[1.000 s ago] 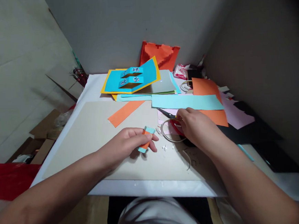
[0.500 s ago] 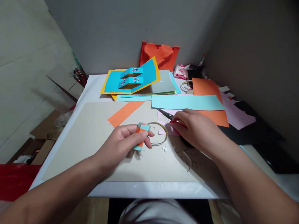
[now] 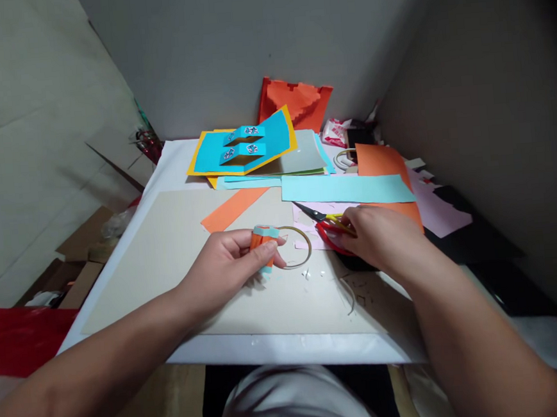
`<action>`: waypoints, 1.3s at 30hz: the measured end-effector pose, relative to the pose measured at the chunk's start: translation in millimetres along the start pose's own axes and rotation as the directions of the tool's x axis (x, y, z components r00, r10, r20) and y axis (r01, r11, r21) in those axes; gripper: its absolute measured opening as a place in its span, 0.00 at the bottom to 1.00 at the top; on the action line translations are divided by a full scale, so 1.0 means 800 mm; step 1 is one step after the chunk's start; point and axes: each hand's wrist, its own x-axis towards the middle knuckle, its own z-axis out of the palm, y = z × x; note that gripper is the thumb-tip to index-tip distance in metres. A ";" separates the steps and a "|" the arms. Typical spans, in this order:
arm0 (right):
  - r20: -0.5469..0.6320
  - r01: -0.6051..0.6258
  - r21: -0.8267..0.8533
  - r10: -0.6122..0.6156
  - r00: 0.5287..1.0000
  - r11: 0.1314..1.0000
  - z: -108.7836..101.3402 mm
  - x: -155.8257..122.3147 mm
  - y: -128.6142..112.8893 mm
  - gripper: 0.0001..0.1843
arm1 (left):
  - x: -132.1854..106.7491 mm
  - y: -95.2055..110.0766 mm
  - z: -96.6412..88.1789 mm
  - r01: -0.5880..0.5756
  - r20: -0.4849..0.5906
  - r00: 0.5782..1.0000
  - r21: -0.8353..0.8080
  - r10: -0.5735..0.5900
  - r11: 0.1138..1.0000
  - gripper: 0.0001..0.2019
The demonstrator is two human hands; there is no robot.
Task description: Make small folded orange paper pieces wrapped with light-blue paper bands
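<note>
My left hand [image 3: 234, 257] pinches a small folded packet of orange and light-blue paper [image 3: 264, 235] between thumb and fingers, just above the board. Beside its fingertips a roll of tape [image 3: 309, 244] lies flat, partly hidden by them. My right hand [image 3: 374, 230] has its curled fingers at the red and yellow handles of a pair of scissors [image 3: 315, 215]. The blades rest pointing to the far left, their tip near a light-blue paper strip [image 3: 347, 189]. My right fingertips are partly hidden behind the handles.
A grey-beige board [image 3: 166, 256] covers much of the white table. A blue and yellow pop-up card [image 3: 245, 156] stands on a stack of paper behind. An orange strip [image 3: 233, 210], pink paper [image 3: 445, 211], an orange sheet [image 3: 383, 158] and small paper scraps [image 3: 307, 274] lie about.
My right hand has shifted a little right along the scissors, showing more of their handles. The blades stay in place. My left hand has turned the folded paper packet more upright.
</note>
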 end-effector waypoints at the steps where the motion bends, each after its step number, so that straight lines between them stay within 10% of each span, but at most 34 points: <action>1: 0.002 -0.013 0.014 0.013 1.000 1.000 -0.002 0.000 0.001 0.17 | 0.000 0.000 0.000 -0.002 -0.007 1.000 0.006 0.002 1.000 0.14; 7: -0.081 0.021 0.408 0.013 0.997 0.913 -0.011 0.001 0.016 0.13 | -0.002 -0.004 -0.001 0.009 -0.075 0.997 0.026 -0.007 1.000 0.15; 15: -0.124 0.180 0.906 -0.168 0.978 0.382 -0.022 -0.022 -0.017 0.11 | 0.001 0.000 0.001 0.055 -0.169 0.984 -0.040 -0.061 0.998 0.14; 21: -0.040 0.230 0.848 -0.375 0.926 0.477 -0.030 -0.044 -0.037 0.14 | 0.007 -0.005 -0.002 0.011 -0.211 0.976 -0.211 -0.056 0.977 0.08; 28: 0.000 0.259 0.680 -0.354 0.935 0.686 -0.026 -0.047 -0.029 0.17 | 0.005 -0.009 -0.010 0.020 -0.198 0.978 -0.208 -0.062 0.978 0.09; 39: -0.033 0.363 0.529 -0.408 0.912 0.767 -0.037 -0.046 -0.033 0.19 | 0.003 -0.003 -0.017 -0.001 -0.110 0.993 -0.259 -0.029 0.966 0.06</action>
